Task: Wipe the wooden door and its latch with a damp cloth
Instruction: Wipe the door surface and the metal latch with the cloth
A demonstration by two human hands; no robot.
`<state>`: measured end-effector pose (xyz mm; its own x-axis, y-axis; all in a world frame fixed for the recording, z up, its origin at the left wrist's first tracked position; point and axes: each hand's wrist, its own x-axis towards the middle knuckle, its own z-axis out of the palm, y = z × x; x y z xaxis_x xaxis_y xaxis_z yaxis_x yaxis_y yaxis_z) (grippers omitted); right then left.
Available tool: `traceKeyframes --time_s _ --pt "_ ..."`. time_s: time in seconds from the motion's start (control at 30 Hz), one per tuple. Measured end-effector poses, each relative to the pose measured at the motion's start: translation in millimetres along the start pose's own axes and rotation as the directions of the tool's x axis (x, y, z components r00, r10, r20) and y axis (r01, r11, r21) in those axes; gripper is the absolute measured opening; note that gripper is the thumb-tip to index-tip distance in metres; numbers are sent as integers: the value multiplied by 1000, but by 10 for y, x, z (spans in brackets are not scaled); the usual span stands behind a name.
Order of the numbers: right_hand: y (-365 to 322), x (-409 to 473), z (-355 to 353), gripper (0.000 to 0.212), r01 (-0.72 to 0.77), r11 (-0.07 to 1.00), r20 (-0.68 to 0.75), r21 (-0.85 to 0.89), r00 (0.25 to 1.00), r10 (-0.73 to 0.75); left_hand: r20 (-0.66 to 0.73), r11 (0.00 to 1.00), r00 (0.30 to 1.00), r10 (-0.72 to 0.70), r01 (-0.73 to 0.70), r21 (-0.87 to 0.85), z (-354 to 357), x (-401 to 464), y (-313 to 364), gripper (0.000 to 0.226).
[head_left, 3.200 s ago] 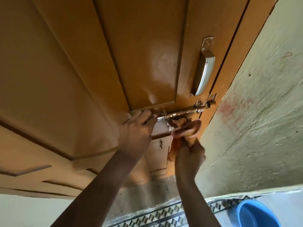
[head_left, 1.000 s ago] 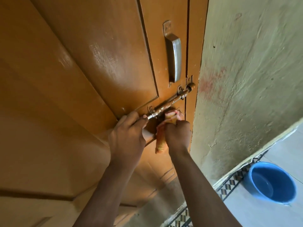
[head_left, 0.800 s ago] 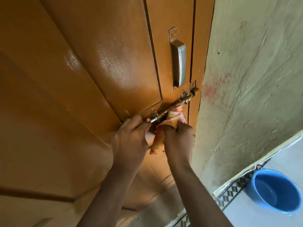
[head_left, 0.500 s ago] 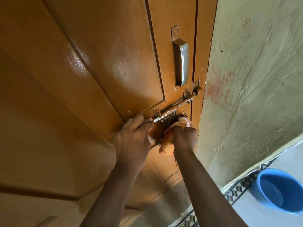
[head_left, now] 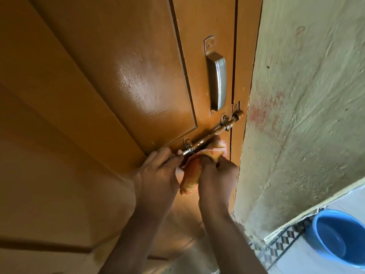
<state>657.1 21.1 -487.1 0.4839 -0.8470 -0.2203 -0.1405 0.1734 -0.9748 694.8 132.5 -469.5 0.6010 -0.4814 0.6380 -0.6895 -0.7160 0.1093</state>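
Two hands on the latch (head_left: pixel 212 134): our left hand (head_left: pixel 158 175) pinches its bolt end, our right hand (head_left: pixel 217 178) grips the cloth (head_left: pixel 194 171) bunched just under it.

Wooden door (head_left: pixel 122 80): glossy orange-brown paint with a streaked sheen. Latch (head_left: pixel 209 136): shiny brass-toned metal. Pull handle (head_left: pixel 217 82): brushed silver metal. Cloth (head_left: pixel 192 175): soft, crumpled orange fabric. Wall (head_left: pixel 312 107): rough matt plaster, stained reddish. Basin (head_left: pixel 339 236): smooth blue plastic.

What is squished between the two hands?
The head view shows the orange cloth between the left hand and the right hand, just under the latch.
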Motion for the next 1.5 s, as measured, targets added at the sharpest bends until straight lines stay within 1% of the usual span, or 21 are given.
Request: traceKeyframes --time_s 0.03,0.07,0.1,0.17,0.2,0.3,0.37,0.43,0.5,0.57,0.63,0.7,0.8,0.87,0.93,1.0,1.07,1.17,1.33,1.43,1.5 --pt "10 -10 18 18 47 998 -12 -43 999 -47 -4 1000 1000 7 -7 4 3 7 -1 21" --pt "32 15 46 17 50 996 -36 -79 998 -53 -4 1000 1000 12 -12 5 4 16 2 20" --pt "44 51 72 18 9 997 -62 -80 998 -14 1 1000 1000 15 -15 5 0 19 4 22" --pt "-16 104 96 21 -82 996 -81 -27 993 80 16 1000 1000 14 -14 16 -10 14 9 26" --pt "-63 112 91 21 -92 996 -75 5 993 92 25 1000 1000 10 -11 25 -18 11 14 25" --pt "-168 69 54 19 -18 998 -49 57 999 21 44 999 999 13 -14 31 -31 10 15 9" --pt "-130 57 45 18 1 1000 -55 22 998 0 48 999 999 13 -15 34 -26 21 9 10" --pt "-75 87 37 21 -33 999 -68 -13 997 32 53 999 998 16 -18 44 -25 21 5 9" --pt "-113 110 17 23 -71 997 -67 16 995 72 59 998 998 11 -14 56 -24 2 11 9" --pt "-183 119 -8 23 -42 996 -57 72 997 47 55 999 998 9 -12 45 -29 -10 11 9" --pt "-216 101 -33 24 -7 998 -40 69 999 10 44 1000 999 10 -11 25 -27 -6 24 11" --pt "-182 133 -54 27 -39 999 -56 37 998 41 45 1000 999 3 -4 28 -22 6 23 12" --pt "-212 193 -87 29 -130 988 -33 80 991 133 64 999 998 -5 2 40 -36 -10 17 21" --pt "-276 173 -92 29 -96 986 -6 134 995 97 76 999 997 2 -4 34 -41 -16 10 27" --pt "-267 157 -84 27 -59 988 -6 143 998 60 78 1000 997 4 -6 22 -41 -8 -3 27" --pt "-200 185 -84 29 -88 989 -37 119 995 93 80 1000 997 -4 2 25 -37 -9 4 26" --pt "-163 209 -109 29 -119 982 -30 144 992 125 76 1000 997 -1 -1 29 -44 -18 14 26" --pt "-195 108 -106 25 -28 980 -29 199 999 34 58 1000 998 15 -17 22 -38 -20 12 27" --pt "-165 -3 7 15 67 976 -113 206 993 -45 27 999 999 20 -21 35 -18 -22 10 18" --pt "-272 223 120 32 91 959 -198 269 980 -37 27 997 998 49 -51 65 -3 -18 -6 27" --pt "-285 307 190 43 133 965 -254 225 964 -74 35 997 999 41 -43 59 18 -12 -16 28"
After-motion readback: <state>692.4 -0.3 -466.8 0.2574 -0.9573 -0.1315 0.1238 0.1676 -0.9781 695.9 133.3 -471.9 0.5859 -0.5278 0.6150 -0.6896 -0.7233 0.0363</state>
